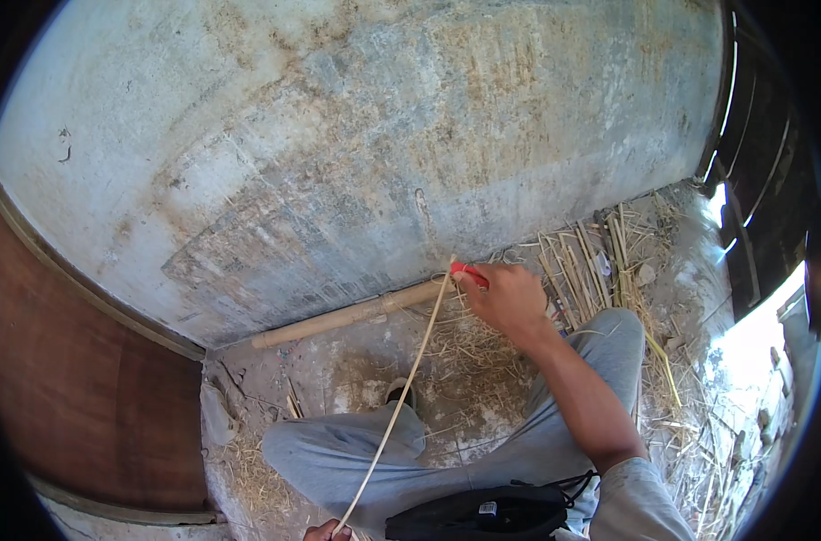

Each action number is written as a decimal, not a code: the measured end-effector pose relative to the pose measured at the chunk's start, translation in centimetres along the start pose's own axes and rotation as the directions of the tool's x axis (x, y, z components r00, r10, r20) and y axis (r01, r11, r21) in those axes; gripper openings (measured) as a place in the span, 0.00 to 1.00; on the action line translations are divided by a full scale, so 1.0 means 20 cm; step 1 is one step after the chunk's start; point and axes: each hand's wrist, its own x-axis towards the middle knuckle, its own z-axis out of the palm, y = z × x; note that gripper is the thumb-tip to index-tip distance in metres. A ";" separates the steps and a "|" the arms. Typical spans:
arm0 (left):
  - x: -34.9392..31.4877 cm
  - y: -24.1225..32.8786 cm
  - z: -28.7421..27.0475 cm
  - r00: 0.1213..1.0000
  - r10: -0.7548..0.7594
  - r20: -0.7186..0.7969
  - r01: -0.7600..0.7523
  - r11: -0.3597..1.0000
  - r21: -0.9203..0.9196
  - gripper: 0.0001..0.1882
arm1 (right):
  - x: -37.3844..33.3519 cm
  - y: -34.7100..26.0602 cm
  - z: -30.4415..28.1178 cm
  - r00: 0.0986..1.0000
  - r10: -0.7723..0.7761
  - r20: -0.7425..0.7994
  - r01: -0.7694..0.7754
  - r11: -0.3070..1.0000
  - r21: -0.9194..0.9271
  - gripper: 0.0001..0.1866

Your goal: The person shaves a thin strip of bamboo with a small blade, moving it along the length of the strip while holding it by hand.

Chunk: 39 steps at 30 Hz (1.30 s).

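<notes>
A long, thin, pale strip [399, 408], bamboo-like, slants across the view from the lower edge up to the middle. My left hand [327, 532], only partly in view at the bottom, pinches its lower end. Near the strip's upper end my right hand [509, 298] is closed around a small red tool [470, 274]. The tool's front touches or overlaps the strip's tip; its blade, if any, cannot be made out. Both strip and tool are held above my crossed legs [356, 455].
A stained wall [383, 144] rises ahead, with a bamboo pole [338, 323] along its foot. Split sticks [582, 270] and shavings [473, 361] litter the floor. A black bag [482, 514] rests at my lap. A brown door panel [104, 370] stands left.
</notes>
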 end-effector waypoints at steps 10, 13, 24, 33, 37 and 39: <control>-0.05 -0.08 -0.03 0.986 -0.099 -0.137 0.066 0.972 -0.227 0.19 | 0.09 0.09 -0.12 0.925 0.370 0.086 -0.366 0.929 -0.056 0.23; 0.10 -0.05 0.01 0.977 0.015 -0.214 -0.061 0.975 -0.212 0.17 | -0.01 -0.06 -0.08 0.951 0.217 0.221 -0.249 0.961 0.124 0.20; 0.96 0.49 0.04 0.980 0.193 -0.046 -0.190 0.849 -0.493 0.19 | -0.20 -0.28 0.01 0.967 -0.208 0.145 0.099 0.837 0.538 0.14; 1.17 0.59 0.12 0.979 0.168 0.117 -0.045 0.734 -0.678 0.22 | -0.17 -0.24 0.02 0.959 -0.189 0.209 0.076 0.887 0.455 0.15; 1.17 0.56 0.14 0.981 0.180 0.077 -0.088 0.755 -0.650 0.20 | -0.20 -0.26 0.01 0.958 -0.196 0.210 0.078 0.881 0.466 0.15; 1.16 0.54 0.16 0.979 0.195 0.060 -0.112 0.757 -0.643 0.20 | -0.22 -0.25 0.03 0.945 -0.213 0.249 0.078 0.885 0.459 0.15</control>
